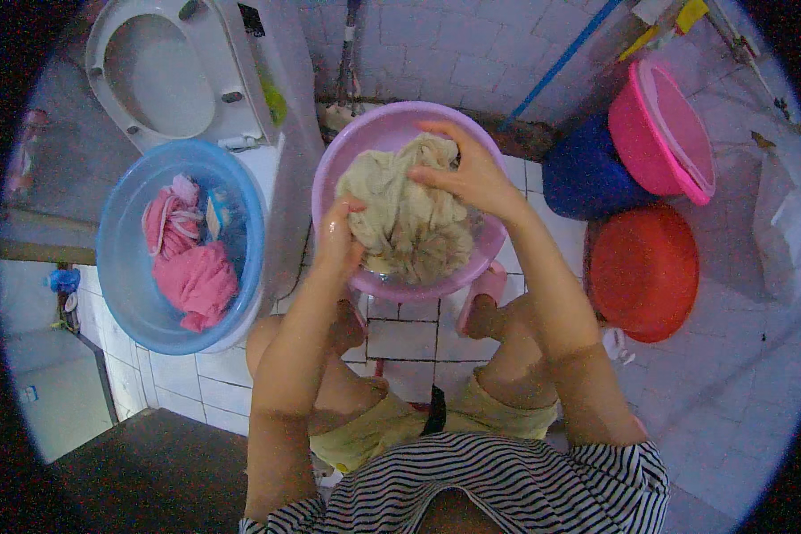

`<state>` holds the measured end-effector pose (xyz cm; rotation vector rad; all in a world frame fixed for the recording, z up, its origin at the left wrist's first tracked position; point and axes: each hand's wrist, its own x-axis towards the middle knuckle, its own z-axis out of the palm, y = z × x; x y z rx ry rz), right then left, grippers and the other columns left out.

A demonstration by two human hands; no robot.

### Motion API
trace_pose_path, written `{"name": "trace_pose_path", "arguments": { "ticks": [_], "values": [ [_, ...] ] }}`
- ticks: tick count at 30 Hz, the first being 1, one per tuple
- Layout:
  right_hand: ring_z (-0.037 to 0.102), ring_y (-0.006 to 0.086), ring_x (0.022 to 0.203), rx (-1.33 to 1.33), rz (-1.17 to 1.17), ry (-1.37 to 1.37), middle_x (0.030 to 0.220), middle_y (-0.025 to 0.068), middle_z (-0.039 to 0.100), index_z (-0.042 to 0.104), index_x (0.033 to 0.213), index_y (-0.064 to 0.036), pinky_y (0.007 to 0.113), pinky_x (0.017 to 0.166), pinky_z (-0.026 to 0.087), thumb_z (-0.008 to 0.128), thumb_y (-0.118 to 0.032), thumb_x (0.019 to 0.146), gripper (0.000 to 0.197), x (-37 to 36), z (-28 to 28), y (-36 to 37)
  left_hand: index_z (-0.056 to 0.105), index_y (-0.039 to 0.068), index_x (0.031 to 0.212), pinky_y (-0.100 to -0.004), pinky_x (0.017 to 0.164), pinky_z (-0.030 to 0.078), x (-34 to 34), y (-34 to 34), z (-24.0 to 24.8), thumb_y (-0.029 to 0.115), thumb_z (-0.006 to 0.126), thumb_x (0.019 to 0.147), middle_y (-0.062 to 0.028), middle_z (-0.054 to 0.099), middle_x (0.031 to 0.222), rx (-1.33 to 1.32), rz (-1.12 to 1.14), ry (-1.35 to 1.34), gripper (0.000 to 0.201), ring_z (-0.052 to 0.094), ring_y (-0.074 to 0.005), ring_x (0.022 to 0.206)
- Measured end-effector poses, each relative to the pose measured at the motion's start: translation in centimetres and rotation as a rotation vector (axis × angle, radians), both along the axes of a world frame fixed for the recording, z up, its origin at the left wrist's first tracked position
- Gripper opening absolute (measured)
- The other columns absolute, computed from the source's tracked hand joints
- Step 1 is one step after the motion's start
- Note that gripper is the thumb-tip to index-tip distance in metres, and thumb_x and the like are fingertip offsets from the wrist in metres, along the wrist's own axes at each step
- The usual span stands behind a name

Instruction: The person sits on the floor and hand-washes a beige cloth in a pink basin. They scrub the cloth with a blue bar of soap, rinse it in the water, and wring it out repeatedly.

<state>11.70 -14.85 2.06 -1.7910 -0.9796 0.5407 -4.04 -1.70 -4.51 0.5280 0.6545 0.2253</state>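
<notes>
A bundle of wet beige cloth (409, 209), greyish toward its lower end, is bunched up in a pink-lilac basin (329, 165) on the floor before me. My left hand (336, 238) grips the left side of the bundle, thumb on top and fingers lower down. At the upper right, my right hand (472, 173) curves around the cloth, its thumb pressed on it and its fingers stretched over the far edge. Folds hide some fingertips. A little water shows along the basin's lower right inside.
On the left, a blue basin (116, 267) holds pink cloths (196, 280), beside a white toilet (231, 53) with its seat raised. To the right are a dark blue bucket (587, 173), a pink basin (650, 133) and a red basin (645, 276). A blue pole (561, 62) leans on the tiled wall.
</notes>
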Motion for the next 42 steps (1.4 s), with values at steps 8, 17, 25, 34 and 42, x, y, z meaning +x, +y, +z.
{"name": "trace_pose_path", "arguments": {
  "ticks": [8, 17, 25, 34, 42],
  "values": [
    [0.054, 0.0128, 0.093, -0.065, 0.103, 0.085, 0.098, 0.0024, 0.057, 0.053, 0.110, -0.0053, 0.028, 0.083, 0.043, 0.067, -0.011, 0.068, 0.044, 2.4, -3.3, -0.4, 0.046, 0.000, 0.120, -0.0480, 0.099, 0.034, -2.4, 3.2, 2.4, 0.033, 0.045, 0.079, -0.0154, 0.050, 0.122, -0.046, 0.063, -0.334, 0.052, 0.046, -0.0334, 0.114],
    [0.039, 0.0314, 0.116, -0.200, 0.309, -0.199, 0.121, 0.0158, 0.044, 0.045, 0.121, -0.0043, 0.036, 0.099, 0.032, 0.063, -0.001, 0.060, 0.064, -2.9, -8.0, 2.0, 0.040, 0.001, 0.128, -0.0471, 0.103, 0.028, -4.3, 2.7, 4.2, 0.067, 0.034, 0.081, -0.0171, 0.044, 0.128, -0.330, -0.038, -0.566, 0.081, 0.041, -0.0342, 0.119],
    [0.039, 0.0307, 0.118, -0.210, 0.198, 0.098, 0.123, 0.0179, 0.043, 0.039, 0.125, 0.0024, 0.039, 0.101, 0.031, 0.063, -0.015, 0.075, 0.058, -3.5, -8.0, 3.0, 0.050, 0.004, 0.117, -0.0488, 0.098, 0.035, -4.1, 3.2, 2.3, 0.032, 0.036, 0.086, -0.0159, 0.053, 0.118, -0.282, 0.306, -0.275, 0.044, 0.049, -0.0343, 0.110],
    [0.051, 0.0292, 0.097, 0.182, 0.034, -0.556, 0.100, 0.0137, 0.053, 0.052, 0.103, -0.0043, 0.035, 0.086, 0.041, 0.055, -0.016, 0.082, 0.024, -9.1, -3.3, 4.4, 0.051, 0.002, 0.111, -0.0428, 0.093, 0.038, -3.6, 1.8, -0.7, 0.022, 0.044, 0.077, -0.0120, 0.053, 0.116, -0.265, 0.171, -0.411, 0.040, 0.049, -0.0270, 0.109],
    [0.056, 0.0247, 0.089, 0.119, 0.297, 0.087, 0.094, 0.0106, 0.056, 0.054, 0.101, -0.0066, 0.035, 0.080, 0.043, 0.050, -0.010, 0.083, 0.018, -12.4, 1.5, 3.5, 0.049, 0.005, 0.116, -0.0397, 0.089, 0.044, -1.9, -1.1, 2.0, 0.029, 0.038, 0.089, -0.0124, 0.054, 0.114, 0.002, 0.075, 0.068, 0.038, 0.053, -0.0237, 0.104]
  ]
}}
